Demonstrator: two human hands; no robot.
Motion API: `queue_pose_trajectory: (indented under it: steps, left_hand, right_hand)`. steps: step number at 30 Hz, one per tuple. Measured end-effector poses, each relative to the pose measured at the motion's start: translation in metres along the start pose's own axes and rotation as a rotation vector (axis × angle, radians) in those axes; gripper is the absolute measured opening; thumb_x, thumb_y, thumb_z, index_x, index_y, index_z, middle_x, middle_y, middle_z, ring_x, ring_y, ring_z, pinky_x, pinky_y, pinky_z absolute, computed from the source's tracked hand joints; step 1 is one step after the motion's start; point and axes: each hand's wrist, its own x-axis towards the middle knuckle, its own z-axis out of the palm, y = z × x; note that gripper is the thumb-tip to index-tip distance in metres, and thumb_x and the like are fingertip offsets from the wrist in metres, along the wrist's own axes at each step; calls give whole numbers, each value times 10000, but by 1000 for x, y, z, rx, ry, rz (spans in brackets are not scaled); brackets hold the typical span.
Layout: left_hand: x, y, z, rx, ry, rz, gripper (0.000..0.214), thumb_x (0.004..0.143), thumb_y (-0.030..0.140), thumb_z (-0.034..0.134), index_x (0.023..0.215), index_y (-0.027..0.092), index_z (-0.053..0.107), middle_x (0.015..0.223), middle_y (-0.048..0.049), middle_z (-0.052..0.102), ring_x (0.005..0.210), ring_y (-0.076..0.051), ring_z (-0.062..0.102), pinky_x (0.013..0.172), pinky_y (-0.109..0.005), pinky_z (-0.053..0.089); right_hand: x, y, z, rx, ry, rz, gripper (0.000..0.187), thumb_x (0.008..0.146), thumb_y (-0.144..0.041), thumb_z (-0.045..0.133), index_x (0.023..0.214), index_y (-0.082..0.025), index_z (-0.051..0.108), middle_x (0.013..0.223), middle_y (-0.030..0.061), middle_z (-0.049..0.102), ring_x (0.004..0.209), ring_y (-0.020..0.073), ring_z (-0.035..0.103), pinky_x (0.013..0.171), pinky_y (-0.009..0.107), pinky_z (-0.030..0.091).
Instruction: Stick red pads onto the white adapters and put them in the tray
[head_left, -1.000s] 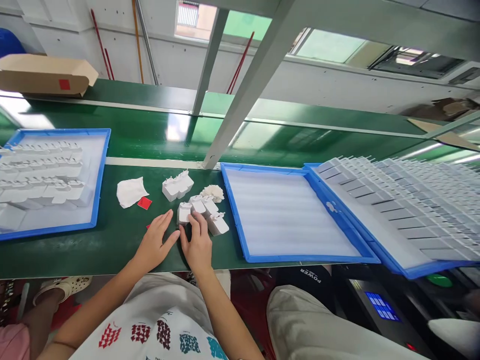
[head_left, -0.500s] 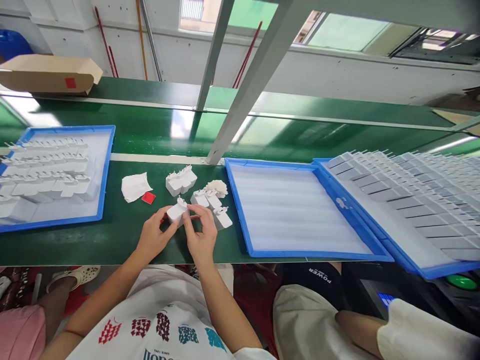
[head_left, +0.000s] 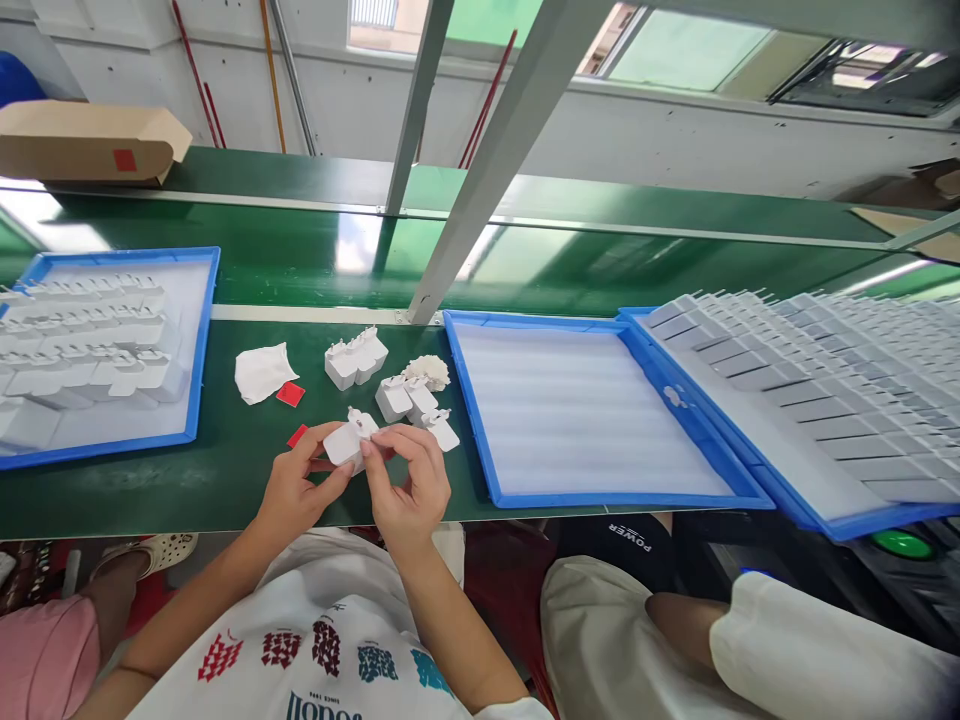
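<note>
Left hand (head_left: 294,490) and right hand (head_left: 412,488) are clamped together on one white box (head_left: 343,446) as I follow from afar — one at either side; it has just left the cluster of boxes (head_left: 391,401) and is now tilted over the green table (head_left: 165,500); I judge this single piece is being handled.

White box (head_left: 343,443) now away from the cluster (head_left: 405,400), tilted between both hands (head_left: 292,488) (head_left: 412,490), co-worker's sleeve (head_left: 817,640) further in
</note>
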Motion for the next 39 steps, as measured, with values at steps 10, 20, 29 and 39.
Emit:
queue_pose_trajectory:
  steps: [10,20,29,39]
  left_hand:
    - [0,11,-10,101,-14,-39,329,824,334,688,1127,208,707,998,-47,776,810,-187,743,713,-260,617]
    - [7,9,-14,-125,-144,-224,270,796,373,687,977,185,754,807,-32,737,639,-152,645,568,-236,540]
    - [14,-9,-15,-257,-164,-290,357,796,456,707,1015,175,734,836,-47,718,708,-175,639,603,-255,518]
    - [15,-28,-14,-340,-78,-252,630,787,597,727,1272,228,565,1186,-109,638,970,-228,635,748,-299,547]
  right_hand:
    - [10,5,-9,76,-142,-29,48,924,-190,633,912,-236,624,845,30,675,781,179,660,686,349,569]
    - [10,20,-17,244,-340,63,76,941,-271,605,878,-235,627,961,59,651,877,196,643,774,364,556]
    - [42,46,-37,301,-190,332,277,941,-463,571,807,-221,555,974,60,620,914,201,617,788,341,509]
    - [103,145,-31,-267,-357,530,314,773,-511,647,712,-208,588,791,39,667,700,179,583,727,354,479]
